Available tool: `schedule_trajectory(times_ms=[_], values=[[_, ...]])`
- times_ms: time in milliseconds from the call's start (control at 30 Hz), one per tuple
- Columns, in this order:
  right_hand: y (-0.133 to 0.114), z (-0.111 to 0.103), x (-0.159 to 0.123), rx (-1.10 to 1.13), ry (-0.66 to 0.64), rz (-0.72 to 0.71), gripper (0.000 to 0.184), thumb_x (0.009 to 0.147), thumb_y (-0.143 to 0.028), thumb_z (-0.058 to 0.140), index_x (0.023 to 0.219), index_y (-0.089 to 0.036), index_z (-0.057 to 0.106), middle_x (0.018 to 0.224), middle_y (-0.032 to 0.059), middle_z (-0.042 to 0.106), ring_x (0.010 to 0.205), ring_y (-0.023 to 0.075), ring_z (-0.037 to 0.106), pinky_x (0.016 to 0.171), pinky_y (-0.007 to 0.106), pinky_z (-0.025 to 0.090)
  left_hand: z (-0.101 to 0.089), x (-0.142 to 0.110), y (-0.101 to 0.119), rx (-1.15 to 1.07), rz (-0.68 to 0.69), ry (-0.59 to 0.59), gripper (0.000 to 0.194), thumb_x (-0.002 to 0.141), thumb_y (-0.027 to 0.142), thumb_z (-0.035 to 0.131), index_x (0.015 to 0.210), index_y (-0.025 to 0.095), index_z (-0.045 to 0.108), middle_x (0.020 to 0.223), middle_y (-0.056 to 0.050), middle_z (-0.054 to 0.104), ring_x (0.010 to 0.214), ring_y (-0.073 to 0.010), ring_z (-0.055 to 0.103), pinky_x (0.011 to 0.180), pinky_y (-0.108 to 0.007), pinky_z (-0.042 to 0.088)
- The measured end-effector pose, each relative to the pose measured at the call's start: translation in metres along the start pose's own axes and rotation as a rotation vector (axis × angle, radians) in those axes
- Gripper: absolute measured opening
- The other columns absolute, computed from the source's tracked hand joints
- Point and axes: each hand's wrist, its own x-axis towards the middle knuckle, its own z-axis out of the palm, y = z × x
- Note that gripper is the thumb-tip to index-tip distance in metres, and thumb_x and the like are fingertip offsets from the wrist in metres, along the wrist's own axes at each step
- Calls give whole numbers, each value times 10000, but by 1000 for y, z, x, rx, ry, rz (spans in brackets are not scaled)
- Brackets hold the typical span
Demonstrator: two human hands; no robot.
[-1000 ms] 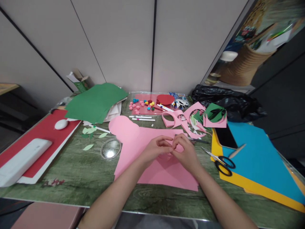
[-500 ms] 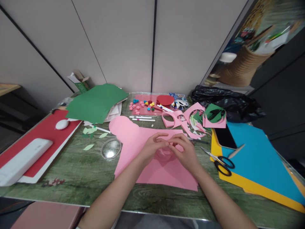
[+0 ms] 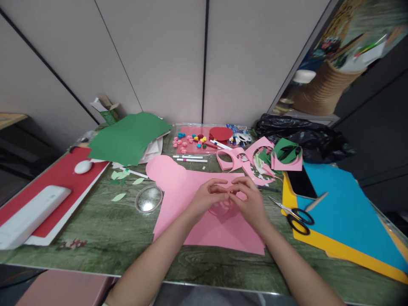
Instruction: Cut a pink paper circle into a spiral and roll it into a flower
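Observation:
Above the pink paper sheets (image 3: pixel 207 231), my left hand (image 3: pixel 208 197) and my right hand (image 3: pixel 250 199) meet with fingers and thumbs pinched close together. Between them is a pink paper strip (image 3: pixel 219 208), whose curled loops hang down below the fingertips. The end being pinched is mostly hidden by the fingers. Pink paper circles (image 3: pixel 167 170) overlap the upper left corner of the sheets. To their lower left sits a round clear lid (image 3: pixel 148 199).
Scissors (image 3: pixel 298 219) and a phone (image 3: pixel 301 183) rest on blue paper (image 3: pixel 347 216) at right. Pink cut-out scraps (image 3: pixel 259 153) lie behind my hands. A tray (image 3: pixel 207 149) holds small coloured rolled pieces. Green paper (image 3: pixel 129 138) and a white device (image 3: pixel 35 214) are at left.
My fingertips shift slightly as they work the pink paper strip, and its loops show more below my hands than a second ago. Everything else stays in place.

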Motion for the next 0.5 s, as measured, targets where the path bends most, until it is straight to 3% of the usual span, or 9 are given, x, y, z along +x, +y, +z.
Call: schedule_trajectory(times_ms=[267,500], values=[[-3,1,0,13,-20,0,116,683,-124,660,654,-206,583,852,16,510,842,179,539,741,316,430,3,-1,0,-110,-18,-58,450,597,176,731,1010,134,557,769,-47,647,644,-164,619,629,-332,498],[-8,2,1,31,-61,2,169,685,-112,636,626,-200,503,776,6,493,803,178,528,682,292,426,1,0,-3,-96,2,-99,406,604,163,727,980,134,577,749,-34,640,629,-152,611,627,-317,489]])
